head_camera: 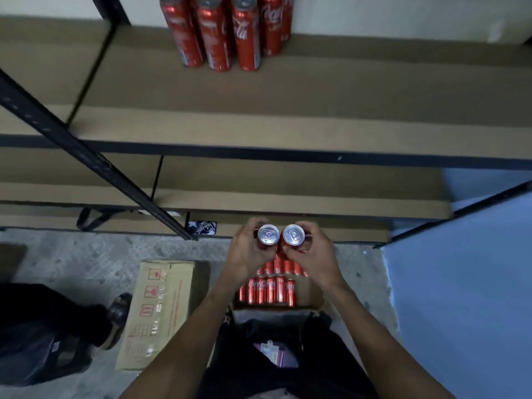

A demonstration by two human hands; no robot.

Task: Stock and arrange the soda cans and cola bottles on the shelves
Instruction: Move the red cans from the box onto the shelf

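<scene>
Now, right of the closed cardboard box [155,312] on the floor, your left hand [247,256] curls round one upright red cola can [268,234] and your right hand [313,256] round a second can [293,235], side by side above the open carton [310,295] of packed cans [267,292].

White Coca-Cola script runs up the tall red aluminium cans [244,33] standing on the brown shelf board [345,90]. The same script shows on the small red cans [267,290] packed in the open carton [273,310]. The closed brown cardboard box [155,309] bears red handling symbols and red print, too blurred to read.
</scene>
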